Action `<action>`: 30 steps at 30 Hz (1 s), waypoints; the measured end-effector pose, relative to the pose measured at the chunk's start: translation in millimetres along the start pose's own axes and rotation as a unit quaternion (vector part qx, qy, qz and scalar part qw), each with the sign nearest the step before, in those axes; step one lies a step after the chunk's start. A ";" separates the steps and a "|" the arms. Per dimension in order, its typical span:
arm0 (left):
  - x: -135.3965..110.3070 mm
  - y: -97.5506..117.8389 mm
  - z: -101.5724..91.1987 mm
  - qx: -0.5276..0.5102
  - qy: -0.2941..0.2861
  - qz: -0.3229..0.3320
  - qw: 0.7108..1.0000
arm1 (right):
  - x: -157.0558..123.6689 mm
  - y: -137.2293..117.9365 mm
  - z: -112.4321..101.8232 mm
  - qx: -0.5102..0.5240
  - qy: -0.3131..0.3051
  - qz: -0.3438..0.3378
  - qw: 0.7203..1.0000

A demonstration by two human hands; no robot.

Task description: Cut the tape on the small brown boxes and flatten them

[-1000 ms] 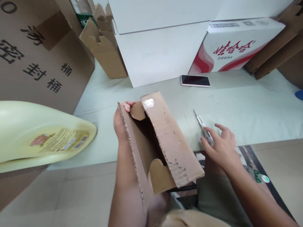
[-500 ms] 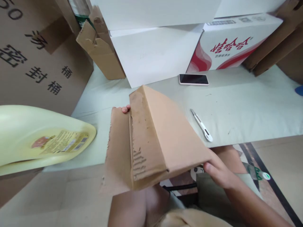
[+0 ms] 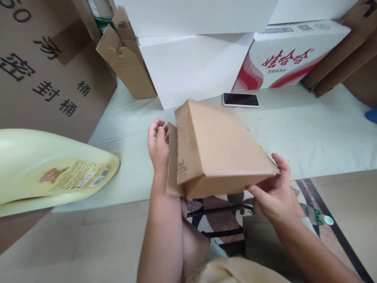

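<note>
A brown cardboard box (image 3: 226,141) is held tilted above the near edge of the covered table. My right hand (image 3: 273,192) grips its right near corner, thumb underneath and fingers up the side. At the left, my left hand (image 3: 157,143) is beside a torn-edged flap (image 3: 173,157), its fingers loosely bent and apart. Its fingertips are close to the flap's upper edge; whether they touch it is hard to see. Dark marks show on the box's narrow left side. The utility knife seen earlier is now hidden behind the box.
A phone (image 3: 240,100) lies on the table before white cartons (image 3: 194,70) and a red-and-white carton (image 3: 288,59). A yellow jug (image 3: 59,169) and a large printed carton (image 3: 55,78) stand left. A small open carton (image 3: 132,76) is behind. A bottle (image 3: 319,217) is lower right.
The box has turned and shifted right, covering the utility knife. Its flap has folded inward. My left hand has come out from behind the box to its left side.
</note>
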State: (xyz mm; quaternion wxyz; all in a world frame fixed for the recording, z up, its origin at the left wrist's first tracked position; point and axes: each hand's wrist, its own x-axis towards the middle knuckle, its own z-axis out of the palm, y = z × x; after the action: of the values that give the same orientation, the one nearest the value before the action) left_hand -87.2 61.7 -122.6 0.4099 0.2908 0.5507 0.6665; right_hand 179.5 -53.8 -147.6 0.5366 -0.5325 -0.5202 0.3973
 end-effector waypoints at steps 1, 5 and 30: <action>2.9 -1.6 -3.0 -0.016 0.036 -0.004 0.999 | 1.7 0.1 -0.6 -0.015 0.015 0.008 1.000; 6.5 -2.4 -12.8 -0.008 0.035 -0.043 0.998 | 4.1 -0.7 -1.9 -0.029 0.027 0.072 0.997; -23.8 6.2 -9.5 -0.002 -0.216 -0.148 0.965 | 8.1 3.3 -4.2 -0.054 0.065 0.068 0.994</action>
State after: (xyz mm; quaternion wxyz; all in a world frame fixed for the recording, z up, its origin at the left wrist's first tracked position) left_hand -84.8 36.0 -117.1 0.6135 0.3424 0.4844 0.5213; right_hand 185.2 -46.2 -149.3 0.5118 -0.6197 -0.4670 0.3688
